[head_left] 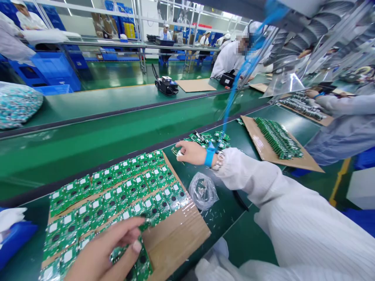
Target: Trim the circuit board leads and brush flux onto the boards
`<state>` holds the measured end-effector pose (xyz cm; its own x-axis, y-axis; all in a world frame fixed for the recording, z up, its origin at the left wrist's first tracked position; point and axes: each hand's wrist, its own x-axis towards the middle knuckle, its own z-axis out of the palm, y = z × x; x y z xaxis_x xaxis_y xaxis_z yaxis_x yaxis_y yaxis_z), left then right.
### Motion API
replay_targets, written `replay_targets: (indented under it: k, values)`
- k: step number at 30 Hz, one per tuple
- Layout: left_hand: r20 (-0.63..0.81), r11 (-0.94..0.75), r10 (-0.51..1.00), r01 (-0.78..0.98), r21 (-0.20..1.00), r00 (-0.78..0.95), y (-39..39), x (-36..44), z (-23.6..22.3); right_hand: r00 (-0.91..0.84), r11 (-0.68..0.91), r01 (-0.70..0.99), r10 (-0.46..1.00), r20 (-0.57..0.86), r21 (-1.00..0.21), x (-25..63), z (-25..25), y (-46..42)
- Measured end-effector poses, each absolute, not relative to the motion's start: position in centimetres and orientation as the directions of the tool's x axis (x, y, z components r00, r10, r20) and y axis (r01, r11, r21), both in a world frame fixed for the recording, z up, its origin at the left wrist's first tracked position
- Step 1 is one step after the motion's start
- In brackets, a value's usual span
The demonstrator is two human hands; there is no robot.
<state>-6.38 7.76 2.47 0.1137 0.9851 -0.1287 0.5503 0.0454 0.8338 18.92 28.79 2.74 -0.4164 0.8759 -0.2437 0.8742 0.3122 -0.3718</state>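
Plainly, green circuit boards point(109, 195) lie beneath and beside the left grip point(107, 249).

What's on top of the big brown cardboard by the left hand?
Rows of green circuit boards, many with white squares and dark round spots, lie on the cardboard. The left hand covers some boards, so I can't see everything under it.

Green circuit boards point(98, 208) with white squares and black discs, flat in rows on brown cardboard point(175, 238)
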Motion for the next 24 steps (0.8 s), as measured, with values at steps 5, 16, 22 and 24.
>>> replay_targets:
  k: [5,16,22,24]
  values:
    - [-0.505,0.512,0.859,-0.202,0.835,0.086,10.2,0.8,4.6,-0.663,0.265,0.473,0.735,-0.141,-0.841,18.1,5.6,21.4]
    - [-0.709,0.536,0.705,-0.657,0.531,0.002,12.4,8.0,4.9,-0.618,0.500,0.671,0.785,-0.041,-0.548,21.0,6.4,18.6]
    - [-0.752,0.556,0.648,-0.598,0.578,-0.125,11.7,7.2,4.6,-0.348,0.308,0.915,0.929,-0.125,-0.260,23.9,2.5,29.7]
    - [-0.754,0.559,0.640,-0.584,0.588,-0.147,11.3,6.8,4.4,-0.317,0.281,0.938,0.933,-0.171,-0.205,24.0,0.7,32.1]
